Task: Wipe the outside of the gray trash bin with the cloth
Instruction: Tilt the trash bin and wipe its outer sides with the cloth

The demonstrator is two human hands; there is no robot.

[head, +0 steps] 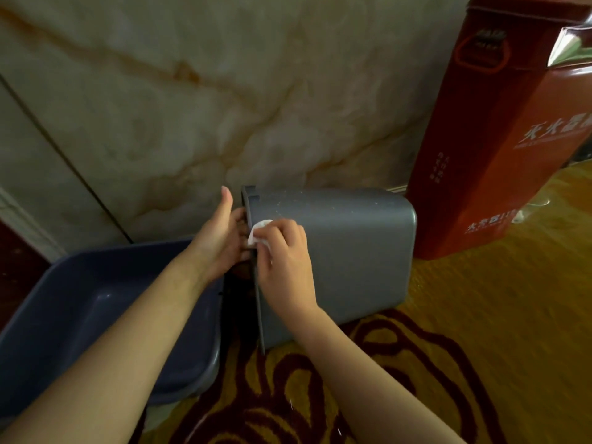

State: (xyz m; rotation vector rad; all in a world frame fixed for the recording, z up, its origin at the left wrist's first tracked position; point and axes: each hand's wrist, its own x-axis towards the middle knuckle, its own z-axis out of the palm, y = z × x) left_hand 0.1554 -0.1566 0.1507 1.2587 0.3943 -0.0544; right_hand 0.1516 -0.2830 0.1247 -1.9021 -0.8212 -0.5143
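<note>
Both forearms came in from the bottom edge, bare, converging on the gray trash bin [336, 251]. The bin lay on its side on the carpet [464, 331], mouth facing left, base toward the right, pale specks across its upper face. Left hand [221, 238] gripped the rim at the mouth: fingers curled inside the opening, thumb sticking straight up and clear of the edge. Right hand [285, 261] was clenched over a small white cloth [258, 233], pressing it against the outer wall just beside the rim (only a crumpled corner of the cloth showed past the knuckles). The two hands sat nearly touching, one on each side of the rim. Left of the bin, close up against its mouth, a blue-gray plastic tub [96, 315] rested on the floor, partly under the left forearm. Carpet was yellow-gold with dark red swirl pattern. Behind everything ran a marble-look wall [192, 107], cream with tan veining and one dark seam line on the left. A tall red box [499, 139] with white characters printed on it stood at the right, just beside the bin's base, with a handle-like detail near its top.
</note>
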